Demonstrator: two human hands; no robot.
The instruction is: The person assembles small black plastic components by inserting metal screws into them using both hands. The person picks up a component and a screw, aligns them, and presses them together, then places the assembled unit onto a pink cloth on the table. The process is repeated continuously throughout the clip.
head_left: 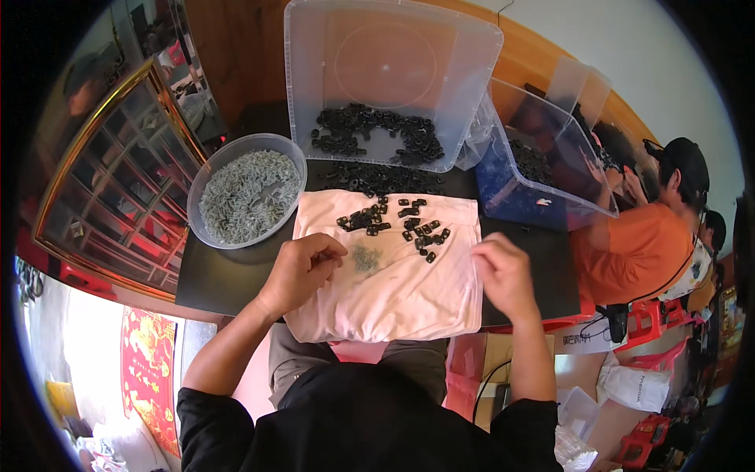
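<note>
A pink cloth (385,307) lies over the table's near edge, with small black plastic pieces (425,232) scattered over its far half. Over the cloth's left side is my left hand (299,271), its thumb and fingers pinched together; whatever may be between them is too small to make out. My right hand (505,271) is at the cloth's right edge, fingers curled in and slightly blurred, their contents hidden. Left of the cloth, a round clear bowl (206,230) holds many small grey metal parts (248,197). A greenish-grey stain (364,258) marks the cloth between my hands.
A large clear bin (385,71) lies tipped toward me with black pieces (377,130) inside, more spilling onto the dark table (228,275). At right stand another clear bin (550,189) and a person in an orange shirt (629,248). A gold-framed panel (118,173) stands left.
</note>
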